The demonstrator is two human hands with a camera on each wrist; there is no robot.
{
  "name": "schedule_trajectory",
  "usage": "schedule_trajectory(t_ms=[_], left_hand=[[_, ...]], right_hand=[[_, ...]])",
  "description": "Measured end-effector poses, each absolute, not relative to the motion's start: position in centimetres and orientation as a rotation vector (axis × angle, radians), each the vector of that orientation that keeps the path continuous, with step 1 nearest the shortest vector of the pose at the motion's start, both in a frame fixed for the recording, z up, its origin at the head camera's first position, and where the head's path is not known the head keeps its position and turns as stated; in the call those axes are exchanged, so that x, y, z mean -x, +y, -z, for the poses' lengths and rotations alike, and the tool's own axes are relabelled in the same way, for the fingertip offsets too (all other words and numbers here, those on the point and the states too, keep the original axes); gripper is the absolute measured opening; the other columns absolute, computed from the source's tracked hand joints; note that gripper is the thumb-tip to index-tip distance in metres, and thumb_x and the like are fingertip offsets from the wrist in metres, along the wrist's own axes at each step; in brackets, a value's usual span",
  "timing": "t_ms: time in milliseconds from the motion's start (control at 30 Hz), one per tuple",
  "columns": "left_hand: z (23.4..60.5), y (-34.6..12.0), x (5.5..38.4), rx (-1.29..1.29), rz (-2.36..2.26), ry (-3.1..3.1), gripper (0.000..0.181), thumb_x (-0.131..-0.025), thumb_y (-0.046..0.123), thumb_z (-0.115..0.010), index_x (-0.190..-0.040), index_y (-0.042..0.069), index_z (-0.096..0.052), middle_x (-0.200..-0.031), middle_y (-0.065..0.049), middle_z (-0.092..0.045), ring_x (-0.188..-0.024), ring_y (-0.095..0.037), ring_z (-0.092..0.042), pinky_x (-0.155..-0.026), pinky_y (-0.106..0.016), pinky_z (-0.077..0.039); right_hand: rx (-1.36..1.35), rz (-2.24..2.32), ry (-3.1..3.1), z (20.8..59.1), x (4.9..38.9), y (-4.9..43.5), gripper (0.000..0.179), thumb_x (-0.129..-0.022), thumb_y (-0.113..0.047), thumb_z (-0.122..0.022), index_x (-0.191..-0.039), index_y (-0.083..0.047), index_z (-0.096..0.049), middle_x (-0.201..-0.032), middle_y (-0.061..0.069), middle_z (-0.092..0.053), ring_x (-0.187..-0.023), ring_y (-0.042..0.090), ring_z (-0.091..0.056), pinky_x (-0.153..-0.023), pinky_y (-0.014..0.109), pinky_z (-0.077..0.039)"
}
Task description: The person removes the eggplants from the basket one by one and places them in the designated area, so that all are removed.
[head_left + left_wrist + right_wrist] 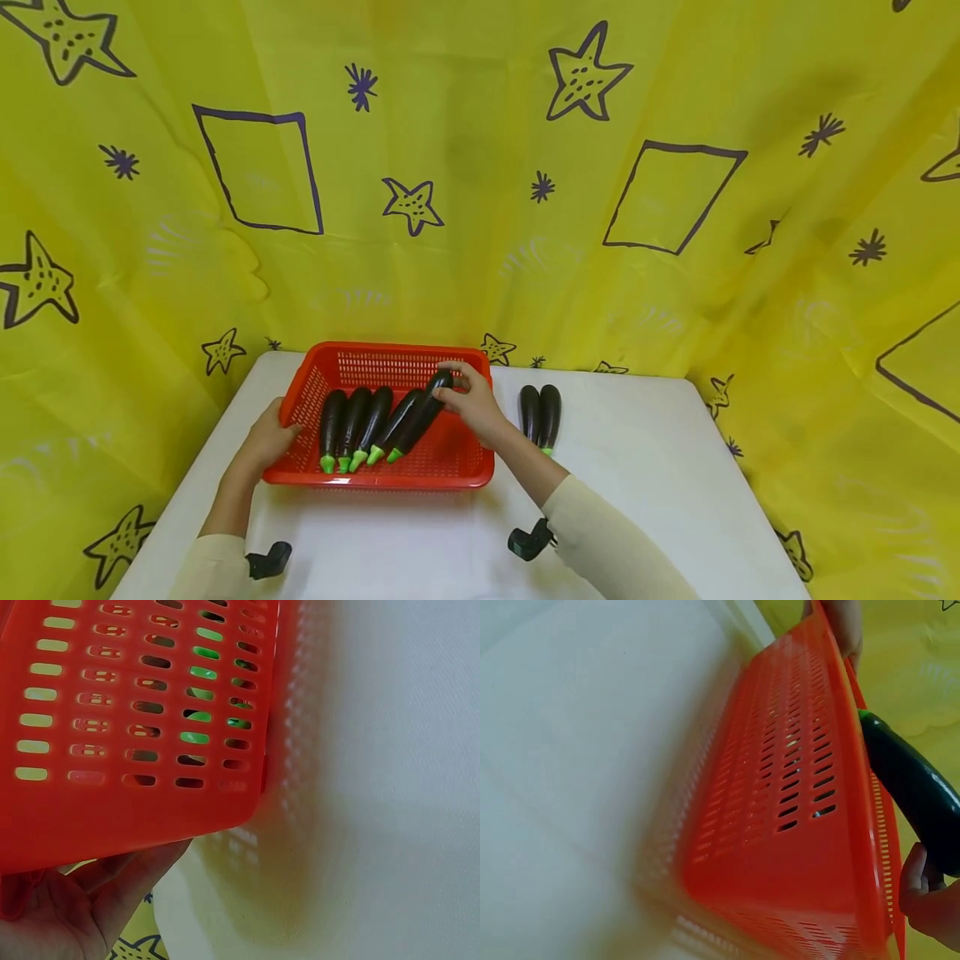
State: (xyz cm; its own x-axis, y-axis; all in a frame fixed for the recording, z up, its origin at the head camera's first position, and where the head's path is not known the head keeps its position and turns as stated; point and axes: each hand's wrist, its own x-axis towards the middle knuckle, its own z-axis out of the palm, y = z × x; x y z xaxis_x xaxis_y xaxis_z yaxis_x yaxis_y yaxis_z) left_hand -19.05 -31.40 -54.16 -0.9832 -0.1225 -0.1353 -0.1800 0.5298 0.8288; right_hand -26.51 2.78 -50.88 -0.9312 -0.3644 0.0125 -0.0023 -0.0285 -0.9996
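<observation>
An eggplant [418, 423] with a green stem end is pinched at its dark rounded end by my right hand [472, 404]. It slants over the right part of a red perforated basket [457, 446], stem end down toward the near side. My left hand [268, 437] grips the basket's left rim, fingers under the edge in the left wrist view. Several more eggplants [355, 421] lie side by side in the basket's left and middle, stems toward me. In the right wrist view, the held eggplant [911, 784] rises above the basket's rim.
Two eggplants [540, 412] lie together on the white table [637, 483], right of the basket and partly behind my right forearm. A yellow patterned curtain [465, 275] borders the table at the back and sides. Dark wrist-worn devices [529, 540] project from both sleeves.
</observation>
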Motion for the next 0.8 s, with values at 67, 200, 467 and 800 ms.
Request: schedule_trajectory(t_ms=[67,200,467,800], left_hand=[[54.0,-31.4,19.1,0.266,-1.474,2.689,0.046,-0.101,-0.002,-0.05,-0.14,-0.018,-0.031,-0.123,-0.039,-0.053,-0.104,-0.045,-0.061,-0.084,-0.052,-0.056],[54.0,-31.6,19.1,0.263,-1.468,2.698,0.046,-0.101,-0.002,-0.05,-0.139,-0.019,-0.032,-0.122,-0.039,-0.053,-0.104,-0.044,-0.061,-0.083,-0.052,-0.056],[54.2,-31.6,19.0,0.26,-1.466,2.697,0.046,-0.1,-0.002,-0.05,-0.139,-0.018,-0.032,-0.122,-0.039,-0.053,-0.104,-0.045,-0.061,-0.083,-0.052,-0.056],[54.1,-31.3,19.0,0.261,-1.447,2.691,0.045,-0.101,0.0,-0.049,-0.139,-0.019,-0.031,-0.121,-0.039,-0.053,-0.103,-0.044,-0.061,-0.083,-0.052,-0.056]], right_hand=[[0.389,2.089,1.949,50.3,26.2,3.1,0.049,-0.099,0.0,-0.065,-0.146,0.002,-0.052,-0.124,0.024,-0.058,-0.099,0.024,-0.068,-0.085,0.041,-0.061],[0.378,2.165,1.847,49.6,25.8,3.8,0.05,-0.101,0.002,-0.062,-0.149,0.001,-0.05,-0.123,0.022,-0.055,-0.093,0.021,-0.069,-0.08,0.04,-0.062],[0.314,2.286,1.809,49.7,24.7,5.8,0.048,-0.104,0.001,-0.057,-0.15,-0.004,-0.05,-0.127,0.022,-0.054,-0.095,0.025,-0.067,-0.078,0.042,-0.062],[0.219,2.292,1.839,49.6,24.3,10.0,0.051,-0.101,-0.003,-0.065,-0.149,-0.008,-0.048,-0.134,0.028,-0.049,-0.106,0.029,-0.065,-0.087,0.039,-0.06]])
